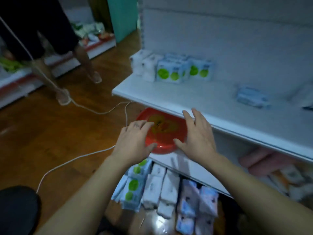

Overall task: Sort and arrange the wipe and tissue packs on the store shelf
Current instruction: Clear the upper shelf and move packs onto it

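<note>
Bottom centre, wipe and tissue packs (162, 189) lie in rows, just below both wrists. Above them the left hand (133, 141) and right hand (198, 138) hold nothing, fingers spread apart, either side of a red tray (169, 141) at mid-frame. More packs (171, 70) stand on the white shelf (169, 97), upper centre.

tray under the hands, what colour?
Red tray with a yellowish-green motif in its middle, blurred. Head view only; both hands hover over it.
</note>
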{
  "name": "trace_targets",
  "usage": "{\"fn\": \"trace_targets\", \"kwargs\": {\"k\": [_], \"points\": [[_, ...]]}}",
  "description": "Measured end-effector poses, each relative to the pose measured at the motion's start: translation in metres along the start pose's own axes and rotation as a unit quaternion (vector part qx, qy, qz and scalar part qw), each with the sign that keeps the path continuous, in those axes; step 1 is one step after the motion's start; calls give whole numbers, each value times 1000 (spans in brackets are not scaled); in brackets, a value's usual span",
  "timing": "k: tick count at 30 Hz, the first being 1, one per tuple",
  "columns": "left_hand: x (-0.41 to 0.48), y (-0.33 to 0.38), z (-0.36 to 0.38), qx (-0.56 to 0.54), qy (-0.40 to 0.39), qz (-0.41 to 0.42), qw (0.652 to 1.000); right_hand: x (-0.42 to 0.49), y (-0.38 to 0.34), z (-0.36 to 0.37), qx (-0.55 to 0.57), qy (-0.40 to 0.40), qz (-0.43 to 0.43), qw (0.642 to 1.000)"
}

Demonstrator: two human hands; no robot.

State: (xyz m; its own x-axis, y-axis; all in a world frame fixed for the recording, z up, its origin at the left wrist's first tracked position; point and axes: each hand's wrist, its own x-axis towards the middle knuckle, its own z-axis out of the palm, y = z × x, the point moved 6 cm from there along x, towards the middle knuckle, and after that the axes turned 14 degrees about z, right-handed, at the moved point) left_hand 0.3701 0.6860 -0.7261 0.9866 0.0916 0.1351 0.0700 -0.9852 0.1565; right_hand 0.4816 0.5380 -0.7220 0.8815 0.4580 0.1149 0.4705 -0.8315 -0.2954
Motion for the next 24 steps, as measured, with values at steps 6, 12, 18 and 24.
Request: {"fn": "trace_targets", "kwargs": {"k": [6,12,18,24], "points": [[70,93,-35,43,18,50,998,16,123,-78,-33,47,95,994],[127,146,-22,10,15,48,999,56,199,-105,-6,-17,173,985],[172,162,4,-4,-26,34,999,105,243,-91,33,-87,189,978],[202,101,-3,44,-34,-43,998,142,245,-73,-10,-95,179,979]]}}
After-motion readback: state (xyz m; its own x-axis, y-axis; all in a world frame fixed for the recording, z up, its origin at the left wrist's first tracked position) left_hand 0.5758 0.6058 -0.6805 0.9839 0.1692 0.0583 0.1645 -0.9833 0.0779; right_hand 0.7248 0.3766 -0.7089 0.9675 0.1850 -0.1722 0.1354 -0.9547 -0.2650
